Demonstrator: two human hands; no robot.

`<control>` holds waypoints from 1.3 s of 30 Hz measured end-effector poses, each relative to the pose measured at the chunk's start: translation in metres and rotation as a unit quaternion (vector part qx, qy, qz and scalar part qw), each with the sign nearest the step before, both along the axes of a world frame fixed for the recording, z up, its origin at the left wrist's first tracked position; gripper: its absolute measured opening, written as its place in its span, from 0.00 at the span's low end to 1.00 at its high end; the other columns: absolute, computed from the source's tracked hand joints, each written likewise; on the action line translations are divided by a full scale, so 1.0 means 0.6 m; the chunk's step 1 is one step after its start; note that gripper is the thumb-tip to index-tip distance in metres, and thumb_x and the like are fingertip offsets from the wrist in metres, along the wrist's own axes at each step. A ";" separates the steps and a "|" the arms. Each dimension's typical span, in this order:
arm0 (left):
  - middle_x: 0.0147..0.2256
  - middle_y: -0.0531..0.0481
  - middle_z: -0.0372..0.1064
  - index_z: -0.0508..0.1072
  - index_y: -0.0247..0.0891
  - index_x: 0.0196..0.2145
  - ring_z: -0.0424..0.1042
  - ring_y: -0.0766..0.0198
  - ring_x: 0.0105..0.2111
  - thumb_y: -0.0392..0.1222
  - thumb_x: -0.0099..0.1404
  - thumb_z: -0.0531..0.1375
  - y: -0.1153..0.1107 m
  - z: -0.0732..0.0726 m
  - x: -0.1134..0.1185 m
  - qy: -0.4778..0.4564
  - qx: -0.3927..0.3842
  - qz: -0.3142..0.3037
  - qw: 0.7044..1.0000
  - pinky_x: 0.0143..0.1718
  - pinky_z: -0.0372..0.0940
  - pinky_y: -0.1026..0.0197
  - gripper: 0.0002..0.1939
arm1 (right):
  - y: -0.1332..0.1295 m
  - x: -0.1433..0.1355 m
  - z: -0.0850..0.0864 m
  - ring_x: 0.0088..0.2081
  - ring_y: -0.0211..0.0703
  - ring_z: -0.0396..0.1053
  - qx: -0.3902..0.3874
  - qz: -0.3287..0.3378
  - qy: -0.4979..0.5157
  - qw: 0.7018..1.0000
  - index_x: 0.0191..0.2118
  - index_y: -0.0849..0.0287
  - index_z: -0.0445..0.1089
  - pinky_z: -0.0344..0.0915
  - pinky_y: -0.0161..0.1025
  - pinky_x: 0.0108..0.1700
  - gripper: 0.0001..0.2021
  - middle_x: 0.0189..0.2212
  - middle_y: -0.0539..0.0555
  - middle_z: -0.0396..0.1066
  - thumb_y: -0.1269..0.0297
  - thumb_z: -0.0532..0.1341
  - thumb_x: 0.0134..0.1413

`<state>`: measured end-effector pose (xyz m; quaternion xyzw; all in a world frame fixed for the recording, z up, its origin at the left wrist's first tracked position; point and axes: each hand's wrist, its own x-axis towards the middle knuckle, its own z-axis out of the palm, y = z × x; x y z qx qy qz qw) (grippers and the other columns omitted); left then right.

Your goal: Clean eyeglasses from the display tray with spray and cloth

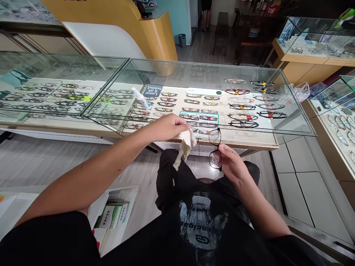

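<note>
My left hand (173,127) is closed on a pale cream cloth (186,144), which hangs down in loose folds below the fingers. To its right, my right hand (233,160) pinches a pair of dark-rimmed eyeglasses (215,158) near the bridge. The glasses are turned on end, one lens above the other, and small droplets or specks show on the lenses. Cloth and glasses are apart, both held over my lap near the front of the display case. A white spray bottle (141,98) with a blue and red label lies on the glass top, left of my hands.
A glass display case (199,63) with rows of eyeglass frames stretches across in front of me. More cases stand at right, including a wood-based one (294,57). A white drawer unit (130,199) with green boxes is at lower left. A person's legs (206,18) show far back.
</note>
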<state>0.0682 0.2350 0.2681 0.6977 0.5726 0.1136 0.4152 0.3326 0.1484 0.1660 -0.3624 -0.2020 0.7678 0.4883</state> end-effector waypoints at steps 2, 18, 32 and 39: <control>0.19 0.56 0.51 0.63 0.41 0.21 0.49 0.67 0.21 0.56 0.67 0.63 -0.002 -0.007 0.009 -0.022 -0.021 -0.011 0.999 0.26 0.44 0.59 0.24 | 0.001 -0.001 -0.003 0.28 0.35 0.65 0.003 0.007 0.001 1.000 0.31 0.57 0.78 0.63 0.34 0.32 0.14 0.35 0.51 0.79 0.59 0.81 0.46; 0.30 0.52 0.62 0.67 0.39 0.32 0.63 0.64 0.31 0.62 0.73 0.59 -0.018 -0.105 0.087 -0.255 0.003 -0.067 0.965 0.36 0.61 0.61 0.23 | 0.008 -0.006 -0.019 0.37 0.43 0.73 0.041 0.053 0.000 0.998 0.31 0.56 0.76 0.66 0.39 0.40 0.14 0.37 0.55 0.82 0.55 0.77 0.53; 0.33 0.53 0.73 0.67 0.39 0.36 0.71 0.66 0.32 0.57 0.52 0.78 -0.031 -0.136 0.113 -0.348 -0.034 0.054 0.935 0.35 0.64 0.64 0.30 | 0.008 -0.001 -0.014 0.41 0.47 0.72 0.083 0.088 -0.008 0.993 0.30 0.55 0.74 0.64 0.42 0.46 0.13 0.35 0.55 0.78 0.55 0.75 0.57; 0.36 0.48 0.78 0.76 0.35 0.42 0.73 0.63 0.36 0.61 0.52 0.78 -0.035 -0.142 0.114 -0.361 -0.124 0.054 0.923 0.41 0.65 0.61 0.32 | 0.009 0.002 -0.009 0.39 0.47 0.71 0.087 0.096 -0.018 0.991 0.30 0.55 0.75 0.64 0.42 0.46 0.14 0.33 0.54 0.78 0.54 0.76 0.54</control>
